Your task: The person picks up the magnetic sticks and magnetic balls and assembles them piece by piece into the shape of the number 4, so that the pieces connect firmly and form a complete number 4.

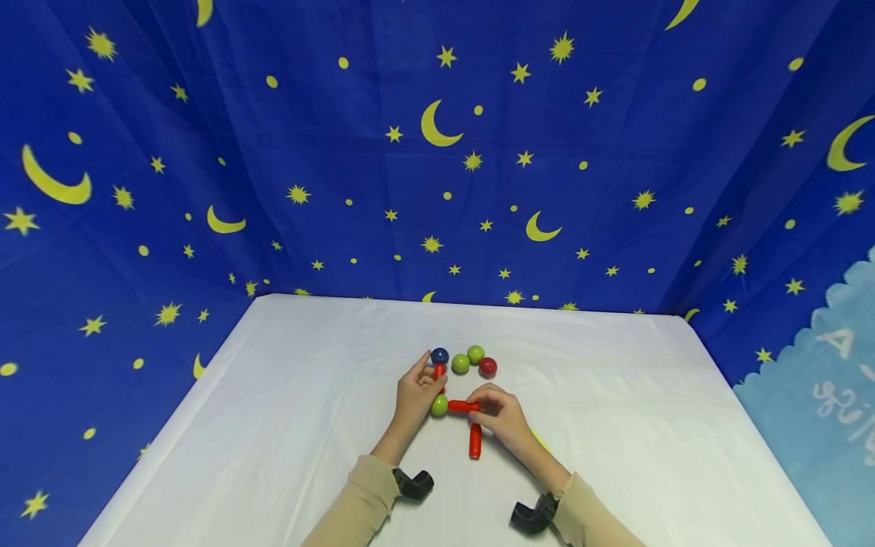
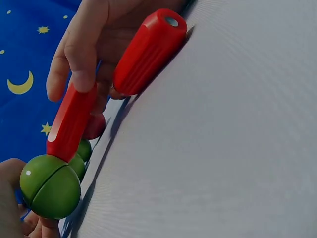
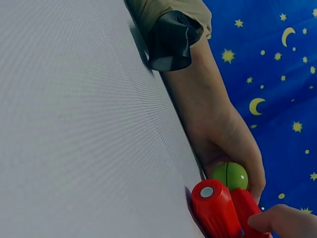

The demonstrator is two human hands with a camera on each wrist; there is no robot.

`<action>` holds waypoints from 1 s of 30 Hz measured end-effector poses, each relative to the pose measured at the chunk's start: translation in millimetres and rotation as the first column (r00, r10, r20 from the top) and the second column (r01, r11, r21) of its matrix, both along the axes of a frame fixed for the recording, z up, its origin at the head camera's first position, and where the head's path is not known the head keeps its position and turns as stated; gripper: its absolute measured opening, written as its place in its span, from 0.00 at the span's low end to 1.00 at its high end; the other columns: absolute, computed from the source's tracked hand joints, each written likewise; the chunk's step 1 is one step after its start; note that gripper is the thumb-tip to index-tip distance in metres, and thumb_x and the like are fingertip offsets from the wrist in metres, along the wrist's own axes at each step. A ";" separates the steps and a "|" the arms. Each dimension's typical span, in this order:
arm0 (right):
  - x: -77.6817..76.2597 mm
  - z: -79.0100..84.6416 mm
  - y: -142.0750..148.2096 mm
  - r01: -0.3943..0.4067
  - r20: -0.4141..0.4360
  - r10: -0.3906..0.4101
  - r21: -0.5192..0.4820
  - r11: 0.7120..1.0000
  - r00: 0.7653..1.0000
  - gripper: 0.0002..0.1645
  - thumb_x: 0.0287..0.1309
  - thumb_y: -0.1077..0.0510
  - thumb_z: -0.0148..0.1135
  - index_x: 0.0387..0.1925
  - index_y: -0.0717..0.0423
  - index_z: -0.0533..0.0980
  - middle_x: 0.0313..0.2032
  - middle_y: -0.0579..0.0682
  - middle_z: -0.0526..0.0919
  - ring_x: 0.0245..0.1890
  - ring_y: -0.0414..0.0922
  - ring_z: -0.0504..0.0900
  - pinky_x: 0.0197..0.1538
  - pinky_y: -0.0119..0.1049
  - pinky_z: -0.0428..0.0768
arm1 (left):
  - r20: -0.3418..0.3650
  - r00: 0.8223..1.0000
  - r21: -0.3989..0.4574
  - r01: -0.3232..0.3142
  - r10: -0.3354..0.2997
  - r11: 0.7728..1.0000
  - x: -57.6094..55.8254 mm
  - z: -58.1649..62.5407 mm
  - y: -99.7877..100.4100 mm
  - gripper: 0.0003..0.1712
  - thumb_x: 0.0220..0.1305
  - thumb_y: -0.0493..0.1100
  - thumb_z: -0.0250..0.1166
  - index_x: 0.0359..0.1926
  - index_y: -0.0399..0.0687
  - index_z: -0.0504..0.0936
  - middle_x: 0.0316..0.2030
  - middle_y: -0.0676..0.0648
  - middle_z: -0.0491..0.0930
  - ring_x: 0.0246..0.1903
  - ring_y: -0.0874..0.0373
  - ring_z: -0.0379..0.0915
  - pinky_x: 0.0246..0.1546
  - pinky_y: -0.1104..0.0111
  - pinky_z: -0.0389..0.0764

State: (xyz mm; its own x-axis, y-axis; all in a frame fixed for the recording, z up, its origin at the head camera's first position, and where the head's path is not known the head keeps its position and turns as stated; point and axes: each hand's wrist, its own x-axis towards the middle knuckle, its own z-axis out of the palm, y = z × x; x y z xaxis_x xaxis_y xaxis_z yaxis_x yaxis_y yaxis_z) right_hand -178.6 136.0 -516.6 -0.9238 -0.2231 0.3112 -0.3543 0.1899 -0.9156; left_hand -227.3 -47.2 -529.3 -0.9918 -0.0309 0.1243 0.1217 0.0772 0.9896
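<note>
My left hand (image 1: 414, 396) grips an upright-lying red rod (image 1: 440, 372), its fingers partly covering it. A blue ball (image 1: 440, 355) sits at that rod's far end and a green ball (image 1: 440, 405) at its near end. From this green ball a second red rod (image 1: 462, 406) extends to the right. My right hand (image 1: 504, 416) pinches the second rod near its free end, thumb and fingers around it. Just below the right fingers lies a loose red rod (image 1: 475, 442), a grey metal disc (image 3: 206, 192) showing in its end.
Beyond the hands, two green balls (image 1: 461, 364) and a dark red ball (image 1: 488, 367) are grouped on the white-covered table (image 1: 615, 380). Something yellow (image 1: 540, 438) shows partly behind the right forearm. A blue starry curtain (image 1: 478, 182) surrounds the table's back and sides.
</note>
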 end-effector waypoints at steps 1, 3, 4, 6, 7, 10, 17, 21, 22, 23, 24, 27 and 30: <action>1.8 3.5 -0.5 0.002 0.003 -0.002 0.015 1.000 1.000 0.10 0.47 0.75 0.63 0.35 0.71 0.79 0.36 0.67 0.80 0.35 0.42 0.78 0.42 0.32 0.79 | -0.003 1.000 -0.015 -0.007 0.007 1.000 -2.1 -4.7 0.1 0.37 0.54 0.32 0.67 0.66 0.33 0.65 0.36 0.33 0.79 0.22 0.72 0.69 0.25 0.82 0.72; 5.0 9.2 -1.2 0.006 0.010 -0.006 0.039 0.999 1.000 0.10 0.47 0.74 0.63 0.35 0.70 0.79 0.36 0.65 0.81 0.35 0.42 0.78 0.42 0.31 0.79 | -0.033 0.999 -0.060 -0.028 0.026 0.998 -2.6 -7.9 0.2 0.37 0.54 0.32 0.67 0.65 0.33 0.66 0.35 0.34 0.80 0.22 0.73 0.70 0.25 0.82 0.73; 5.6 10.3 -1.4 0.008 0.016 -0.009 0.050 0.999 1.000 0.10 0.48 0.74 0.63 0.36 0.70 0.80 0.36 0.65 0.81 0.35 0.42 0.77 0.42 0.31 0.78 | -0.049 0.998 -0.083 -0.039 0.035 0.996 -2.2 -8.7 0.0 0.36 0.54 0.32 0.68 0.65 0.33 0.67 0.34 0.35 0.80 0.22 0.72 0.70 0.25 0.81 0.73; 6.6 11.8 -1.7 0.011 0.013 -0.012 0.066 0.998 1.000 0.10 0.48 0.73 0.63 0.36 0.69 0.80 0.37 0.64 0.81 0.36 0.42 0.77 0.42 0.31 0.78 | -0.081 0.996 -0.126 -0.059 0.049 0.990 -1.6 -9.1 -0.5 0.36 0.53 0.33 0.68 0.63 0.32 0.69 0.33 0.36 0.81 0.22 0.72 0.71 0.25 0.80 0.74; 6.9 12.1 -1.9 0.014 0.015 -0.015 0.069 0.998 1.000 0.10 0.48 0.73 0.64 0.36 0.69 0.80 0.37 0.64 0.82 0.36 0.41 0.77 0.42 0.30 0.77 | -0.092 0.994 -0.147 -0.070 0.057 0.987 -1.7 -9.5 -0.8 0.35 0.52 0.33 0.69 0.63 0.32 0.70 0.32 0.37 0.81 0.22 0.71 0.72 0.25 0.79 0.75; 7.1 12.3 -2.7 0.026 0.017 -0.027 0.081 0.996 0.999 0.09 0.48 0.72 0.64 0.35 0.67 0.81 0.37 0.62 0.83 0.36 0.40 0.77 0.42 0.31 0.77 | -0.110 0.991 -0.205 -0.103 0.082 0.973 -1.8 -9.1 -1.1 0.34 0.51 0.34 0.70 0.61 0.33 0.72 0.30 0.39 0.81 0.23 0.70 0.72 0.26 0.79 0.76; 7.4 14.1 -4.5 0.035 0.033 -0.038 0.101 0.994 0.999 0.09 0.50 0.71 0.64 0.36 0.66 0.81 0.37 0.60 0.83 0.37 0.44 0.78 0.43 0.32 0.77 | -0.088 0.990 -0.236 -0.125 0.107 0.964 -4.5 -9.8 -0.5 0.32 0.50 0.35 0.70 0.58 0.35 0.75 0.30 0.40 0.81 0.23 0.69 0.71 0.26 0.79 0.75; 7.7 15.4 -4.0 0.039 0.024 -0.042 0.113 0.993 0.999 0.09 0.50 0.71 0.64 0.37 0.66 0.81 0.38 0.59 0.83 0.37 0.47 0.78 0.43 0.33 0.78 | -0.068 0.992 -0.224 -0.123 0.110 0.967 -5.2 -9.8 0.3 0.32 0.50 0.35 0.69 0.59 0.36 0.74 0.30 0.40 0.80 0.23 0.69 0.70 0.26 0.80 0.74; 7.8 15.7 -4.1 0.042 0.023 -0.045 0.112 0.993 0.999 0.09 0.50 0.70 0.64 0.37 0.66 0.81 0.38 0.60 0.83 0.37 0.47 0.78 0.43 0.33 0.78 | -0.062 0.992 -0.222 -0.121 0.110 0.967 -5.2 -9.7 0.2 0.32 0.50 0.35 0.69 0.59 0.36 0.74 0.30 0.40 0.80 0.23 0.70 0.70 0.26 0.80 0.74; 7.7 15.8 -4.1 0.047 0.021 -0.050 0.108 0.993 0.999 0.09 0.51 0.70 0.64 0.37 0.67 0.81 0.38 0.60 0.82 0.37 0.47 0.78 0.43 0.33 0.78 | -0.060 0.992 -0.221 -0.119 0.108 0.968 -5.1 -9.7 0.1 0.32 0.50 0.35 0.69 0.59 0.36 0.74 0.30 0.40 0.80 0.23 0.70 0.70 0.26 0.80 0.74; 7.8 16.2 -4.0 0.053 0.019 -0.055 0.102 0.993 0.998 0.09 0.51 0.70 0.64 0.37 0.68 0.80 0.38 0.61 0.82 0.37 0.47 0.78 0.43 0.31 0.78 | -0.056 0.993 -0.219 -0.116 0.106 0.969 -5.3 -9.8 0.1 0.32 0.50 0.34 0.69 0.59 0.36 0.74 0.30 0.40 0.80 0.22 0.70 0.69 0.26 0.80 0.74; 5.5 13.3 -3.6 0.080 0.005 -0.081 0.064 0.995 0.997 0.09 0.53 0.70 0.63 0.38 0.69 0.80 0.37 0.61 0.81 0.36 0.42 0.78 0.42 0.28 0.77 | -0.046 0.994 -0.215 -0.108 0.100 0.971 -5.8 -10.5 -0.1 0.32 0.51 0.34 0.69 0.59 0.36 0.74 0.30 0.41 0.80 0.22 0.70 0.69 0.26 0.80 0.73; 4.2 16.0 -4.2 0.123 0.008 -0.123 0.036 0.992 0.992 0.08 0.55 0.70 0.61 0.37 0.71 0.79 0.36 0.62 0.81 0.35 0.37 0.77 0.41 0.24 0.76 | -0.038 0.994 -0.212 -0.109 0.103 0.971 -6.7 -10.7 -0.1 0.32 0.50 0.34 0.69 0.59 0.36 0.74 0.31 0.40 0.79 0.23 0.70 0.69 0.27 0.81 0.73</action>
